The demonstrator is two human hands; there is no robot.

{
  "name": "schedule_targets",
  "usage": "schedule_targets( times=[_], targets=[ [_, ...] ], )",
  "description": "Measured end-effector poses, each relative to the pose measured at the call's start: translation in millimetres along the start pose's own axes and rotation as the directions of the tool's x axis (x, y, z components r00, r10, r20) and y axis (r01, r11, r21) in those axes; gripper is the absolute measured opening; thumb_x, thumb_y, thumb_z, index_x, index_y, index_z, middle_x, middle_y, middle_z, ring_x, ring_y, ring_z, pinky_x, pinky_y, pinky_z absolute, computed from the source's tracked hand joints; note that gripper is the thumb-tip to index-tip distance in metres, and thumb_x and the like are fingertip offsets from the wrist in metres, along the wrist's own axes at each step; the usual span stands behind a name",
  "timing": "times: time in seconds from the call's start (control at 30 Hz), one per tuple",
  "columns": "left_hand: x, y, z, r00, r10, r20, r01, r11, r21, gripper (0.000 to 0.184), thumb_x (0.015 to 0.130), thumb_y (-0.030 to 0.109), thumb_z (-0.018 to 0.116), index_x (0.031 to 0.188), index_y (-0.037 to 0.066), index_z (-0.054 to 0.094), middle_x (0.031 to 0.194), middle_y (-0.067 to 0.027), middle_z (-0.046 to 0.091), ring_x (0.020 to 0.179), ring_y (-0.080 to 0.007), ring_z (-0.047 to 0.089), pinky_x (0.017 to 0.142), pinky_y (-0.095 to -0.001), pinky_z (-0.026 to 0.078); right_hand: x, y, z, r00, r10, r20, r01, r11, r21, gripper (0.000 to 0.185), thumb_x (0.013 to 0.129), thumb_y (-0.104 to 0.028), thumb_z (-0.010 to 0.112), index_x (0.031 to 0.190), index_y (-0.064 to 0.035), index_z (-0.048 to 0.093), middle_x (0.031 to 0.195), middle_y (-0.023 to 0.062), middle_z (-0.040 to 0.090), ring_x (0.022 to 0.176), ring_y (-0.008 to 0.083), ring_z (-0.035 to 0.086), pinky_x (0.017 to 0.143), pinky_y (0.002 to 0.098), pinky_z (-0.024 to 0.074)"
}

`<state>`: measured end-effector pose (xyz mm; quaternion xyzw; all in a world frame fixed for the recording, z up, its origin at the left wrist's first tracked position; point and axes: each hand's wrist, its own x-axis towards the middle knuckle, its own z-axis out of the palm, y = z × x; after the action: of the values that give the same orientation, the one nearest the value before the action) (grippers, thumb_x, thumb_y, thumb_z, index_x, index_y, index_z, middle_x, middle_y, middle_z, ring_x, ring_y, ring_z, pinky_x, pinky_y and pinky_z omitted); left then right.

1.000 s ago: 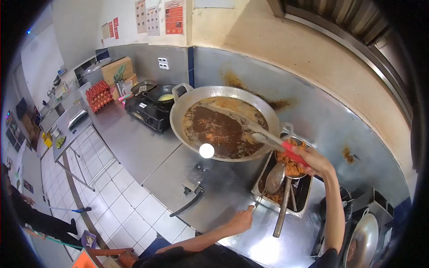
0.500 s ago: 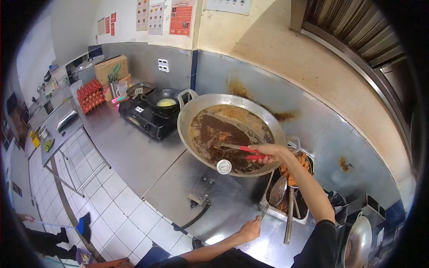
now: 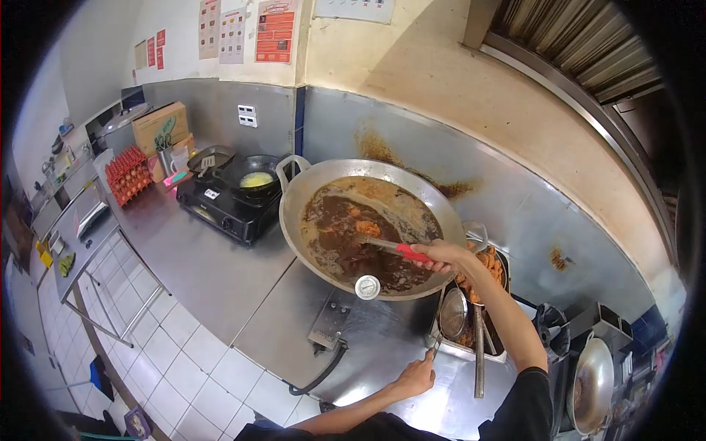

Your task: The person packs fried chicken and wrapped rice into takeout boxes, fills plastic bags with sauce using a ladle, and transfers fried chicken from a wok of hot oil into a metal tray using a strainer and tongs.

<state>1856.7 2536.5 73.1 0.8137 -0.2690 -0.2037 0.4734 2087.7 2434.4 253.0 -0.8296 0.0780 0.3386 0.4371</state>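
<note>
My right hand (image 3: 441, 255) is closed around red-handled tongs (image 3: 401, 248), whose metal tips reach into dark, bubbling oil (image 3: 338, 224) in a large wok (image 3: 291, 237). A browned fried piece (image 3: 368, 228) floats right at the tips; whether they grip it I cannot tell. My left hand (image 3: 416, 379) is closed on the thin handle of a round skimmer (image 3: 453, 314). Its bowl rests over a metal tray (image 3: 488, 355) holding fried bits. A dial thermometer (image 3: 367, 287) sits at the wok's near rim. Behind my right forearm, a long-handled strainer (image 3: 479, 364) holds golden-brown fried pieces (image 3: 487, 259).
Left of the wok, a black portable stove (image 3: 220, 212) carries a frying pan (image 3: 257, 167) with something yellow in it. Farther left are stacked red egg trays (image 3: 126, 176) and a cardboard box (image 3: 158, 126). Another wok (image 3: 592, 386) stands at lower right. A black hose (image 3: 323, 373) hangs by the counter's edge.
The tongs' red handles have come together. The fried piece shows higher in the oil. My left hand stays on the skimmer. The view has shifted, and the broom at lower left is nearer the edge.
</note>
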Motion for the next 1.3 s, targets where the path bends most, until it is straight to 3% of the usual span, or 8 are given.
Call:
schedule_targets(
  times=[0.33,0.53,0.67,0.8,1.03,1.13,1.23,1.3],
  targets=[
    [-2,8,-10,0.998,-0.013,0.053,0.013,1.0,-0.001,0.07,0.085,0.016,0.054,0.14,-0.013,0.021,0.083,-0.0345,0.062,0.08,-0.0485,0.063,0.081,-0.0532,0.048,-68,29,-16,0.99,-0.022,-0.143,0.025,1.0,0.017,0.051,0.091,-0.052,0.058,0.078,-0.0033,0.056,0.056,-0.0044,0.044,0.038,0.0023,0.031,0.032,0.02,0.0188],
    [2,0,0,0.997,-0.07,0.042,0.07,0.997,-0.014,0.07,0.088,0.022,0.056,0.144,-0.002,0.022,0.092,-0.0347,0.063,0.09,-0.0514,0.061,0.084,-0.053,0.048,-113,53,-35,0.96,-0.005,-0.281,0.031,0.996,0.087,0.051,0.089,-0.052,0.061,0.074,-0.0039,0.056,0.055,-0.0029,0.046,0.037,0.0029,0.033,0.032,0.0208,0.02],
    [3,10,-3,0.992,-0.111,0.054,0.108,0.993,0.051,0.07,0.089,0.023,0.056,0.145,-0.001,0.021,0.08,-0.026,0.066,0.076,-0.0407,0.066,0.075,-0.0487,0.052,-142,77,-62,0.934,-0.02,-0.357,0.069,0.99,0.125,0.051,0.088,-0.053,0.061,0.072,-0.0048,0.055,0.055,-0.0024,0.046,0.037,0.0031,0.032,0.032,0.0215,0.019],
    [3,7,5,0.99,-0.139,0.029,0.14,0.99,-0.032,0.068,0.089,0.022,0.057,0.144,-0.002,0.026,0.065,-0.015,0.064,0.052,-0.0284,0.063,0.054,-0.0414,0.052,-181,99,-95,0.891,-0.032,-0.453,0.098,0.987,0.123,0.05,0.088,-0.053,0.061,0.071,-0.0057,0.055,0.055,-0.0033,0.043,0.038,0.0027,0.029,0.032,0.0223,0.0179],
    [2,26,12,0.961,-0.27,0.056,0.274,0.959,-0.077,0.065,0.087,0.02,0.06,0.141,-0.004,0.032,0.069,-0.0154,0.067,0.058,-0.0281,0.065,0.062,-0.0406,0.052,-245,160,-150,0.831,0.083,-0.55,0.046,0.975,0.217,0.051,0.089,-0.053,0.06,0.074,-0.0056,0.053,0.054,-0.0062,0.038,0.037,0.0012,0.028,0.03,0.0206,0.0175],
    [-1,12,26,0.99,-0.133,-0.056,0.13,0.99,-0.056,0.065,0.087,0.018,0.06,0.141,-0.005,0.032,0.072,-0.0154,0.067,0.059,-0.0267,0.065,0.061,-0.0391,0.052,-250,199,-165,0.796,0.141,-0.589,-0.036,0.982,0.186,0.051,0.09,-0.053,0.058,0.077,-0.0039,0.054,0.053,-0.0058,0.038,0.037,0.0017,0.029,0.03,0.0208,0.0176],
    [6,11,39,0.993,-0.026,-0.113,0.026,1.0,-0.001,0.064,0.088,0.017,0.059,0.141,-0.006,0.031,0.067,-0.012,0.065,0.052,-0.0219,0.062,0.052,-0.0355,0.05,-240,235,-171,0.83,0.189,-0.524,-0.063,0.967,0.248,0.052,0.092,-0.053,0.055,0.079,-0.003,0.057,0.053,-0.0056,0.039,0.037,0.0021,0.029,0.031,0.0208,0.0174],
    [5,14,42,0.986,-0.162,-0.033,0.161,0.987,-0.026,0.064,0.09,0.017,0.058,0.142,-0.005,0.028,0.062,-0.0086,0.062,0.049,-0.0171,0.06,0.047,-0.0318,0.048,-205,273,-178,0.843,0.196,-0.502,-0.04,0.952,0.304,0.051,0.091,-0.048,0.058,0.075,0.0001,0.056,0.053,-0.0015,0.042,0.036,0.0048,0.029,0.031,0.0228,0.0175]
  ],
)
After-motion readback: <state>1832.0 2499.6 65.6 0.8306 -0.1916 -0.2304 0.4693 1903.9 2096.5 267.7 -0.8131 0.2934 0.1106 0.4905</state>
